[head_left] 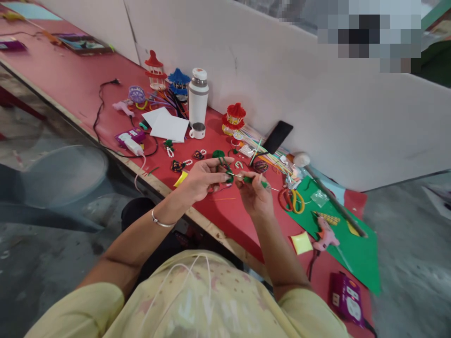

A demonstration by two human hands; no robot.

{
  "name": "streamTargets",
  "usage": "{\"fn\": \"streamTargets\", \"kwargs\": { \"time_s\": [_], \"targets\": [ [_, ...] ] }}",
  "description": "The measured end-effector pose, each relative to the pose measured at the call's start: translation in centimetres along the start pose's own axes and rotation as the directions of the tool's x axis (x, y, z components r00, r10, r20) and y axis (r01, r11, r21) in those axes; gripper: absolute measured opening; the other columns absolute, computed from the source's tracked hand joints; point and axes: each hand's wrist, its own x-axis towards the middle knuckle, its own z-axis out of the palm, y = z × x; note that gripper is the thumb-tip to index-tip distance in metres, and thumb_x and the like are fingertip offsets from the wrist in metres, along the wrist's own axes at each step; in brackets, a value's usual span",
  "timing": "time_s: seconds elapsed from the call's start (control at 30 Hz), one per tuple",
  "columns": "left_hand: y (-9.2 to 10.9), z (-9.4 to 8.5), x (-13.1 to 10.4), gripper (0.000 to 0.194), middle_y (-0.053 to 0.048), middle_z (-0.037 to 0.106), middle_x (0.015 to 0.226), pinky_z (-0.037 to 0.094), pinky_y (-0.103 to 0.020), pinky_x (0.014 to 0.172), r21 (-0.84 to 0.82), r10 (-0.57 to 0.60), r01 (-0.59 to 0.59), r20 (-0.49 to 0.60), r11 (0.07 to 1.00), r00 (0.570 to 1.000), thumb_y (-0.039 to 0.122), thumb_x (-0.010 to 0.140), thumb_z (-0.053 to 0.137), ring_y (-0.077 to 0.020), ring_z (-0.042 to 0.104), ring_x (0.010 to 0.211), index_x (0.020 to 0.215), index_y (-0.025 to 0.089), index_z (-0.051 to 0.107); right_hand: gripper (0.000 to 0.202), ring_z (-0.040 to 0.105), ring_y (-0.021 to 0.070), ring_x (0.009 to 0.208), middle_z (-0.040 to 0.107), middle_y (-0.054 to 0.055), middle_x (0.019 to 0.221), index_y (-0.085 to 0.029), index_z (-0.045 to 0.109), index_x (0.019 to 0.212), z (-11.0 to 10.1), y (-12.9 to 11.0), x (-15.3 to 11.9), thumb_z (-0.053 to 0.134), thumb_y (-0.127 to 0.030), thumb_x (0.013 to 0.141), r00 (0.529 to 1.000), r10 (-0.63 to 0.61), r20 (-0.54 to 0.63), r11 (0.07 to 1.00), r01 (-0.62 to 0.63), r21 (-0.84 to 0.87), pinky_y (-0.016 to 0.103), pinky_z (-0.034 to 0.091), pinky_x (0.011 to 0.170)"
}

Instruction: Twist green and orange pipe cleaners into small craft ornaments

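At the centre of our view, just above the red tabletop (225, 220), is the small green yarn piece (229, 178). Our left hand (202, 177) pinches it between thumb and fingertips, probably to keep the loops taut and spread. Our right hand (258, 195) has its fingers closed around a green-handled tool (248, 179), gripped near the work, likely for fine control; its slim metal shaft points at the yarn. Whether the tip is through a loop, we cannot tell.

Taking the yarn piece as our dial's middle, a green yarn ball (218, 154) lies close by at eleven o'clock, where strand could feed easily. Beaded yarn pieces (178, 165) sit at nine, set aside from our fingers. The scissors (291, 201) rest between three and four, handy for our right hand. Farther out, a pink glue gun (326, 234) lies at four, the phone (278, 136) at two, and the white bottle (198, 101) stands upright at eleven.
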Motion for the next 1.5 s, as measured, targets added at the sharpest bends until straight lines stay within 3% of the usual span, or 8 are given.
{"fn": "streamTargets", "kwargs": {
  "time_s": [0.33,0.8,1.0,1.37,1.5],
  "targets": [
    [-1.0,-0.3,0.0,0.033,-0.002,0.070,0.069,0.043,-0.017,0.040,0.021,0.050,-0.048,-0.116,0.999,0.992,0.025,0.063,0.088,-0.0077,0.060,0.049,0.092,0.012,0.077,0.023,0.070,0.0123,0.074,0.074,0.000,0.084,-0.023,0.074,0.080,-1.1,-0.6,0.3,0.079,-0.046,0.078,0.990,0.055,-0.132,0.998,-0.058,-0.019,0.025,0.055,0.068],
    [-1.2,-0.4,0.3,0.029,-0.003,0.068,0.062,0.041,-0.017,0.038,0.109,0.009,-0.001,-0.075,0.994,0.997,0.031,0.067,0.085,-0.0077,0.057,0.044,0.083,0.010,0.071,0.021,0.072,0.0155,0.075,0.076,0.000,0.084,-0.024,0.075,0.081,-0.8,-0.7,0.3,0.077,-0.045,0.080,0.991,-0.056,-0.118,0.994,0.044,-0.103,0.031,0.057,0.074],
    [-1.5,-0.2,0.4,0.028,-0.002,0.067,0.061,0.037,-0.016,0.036,0.039,-0.003,0.007,-0.092,0.999,0.996,0.030,0.068,0.084,-0.0096,0.060,0.049,0.085,0.012,0.070,0.019,0.072,0.0150,0.074,0.076,0.000,0.079,-0.023,0.077,0.080,-1.1,-0.9,0.2,0.079,-0.041,0.078,0.989,0.011,-0.151,0.993,-0.028,-0.111,0.028,0.055,0.071],
    [-1.9,-0.2,0.4,0.032,-0.004,0.070,0.071,0.046,-0.019,0.041,0.020,0.098,-0.096,-0.093,0.995,0.991,0.029,0.067,0.087,-0.0112,0.063,0.056,0.090,0.011,0.075,0.016,0.074,0.0180,0.078,0.077,0.000,0.079,-0.024,0.077,0.080,-1.1,-0.9,0.0,0.077,-0.040,0.080,0.987,-0.070,-0.143,0.985,0.045,-0.168,0.036,0.056,0.084],
    [-2.1,-0.2,0.6,0.034,-0.003,0.070,0.071,0.046,-0.018,0.041,-0.005,0.083,-0.083,-0.088,0.997,0.993,0.031,0.065,0.088,-0.0101,0.062,0.054,0.089,0.011,0.075,0.016,0.074,0.0181,0.077,0.077,0.000,0.079,-0.023,0.077,0.079,-0.8,-1.2,0.0,0.077,-0.040,0.080,0.985,-0.075,-0.157,0.986,0.049,-0.160,0.036,0.056,0.084]
  ]
}}
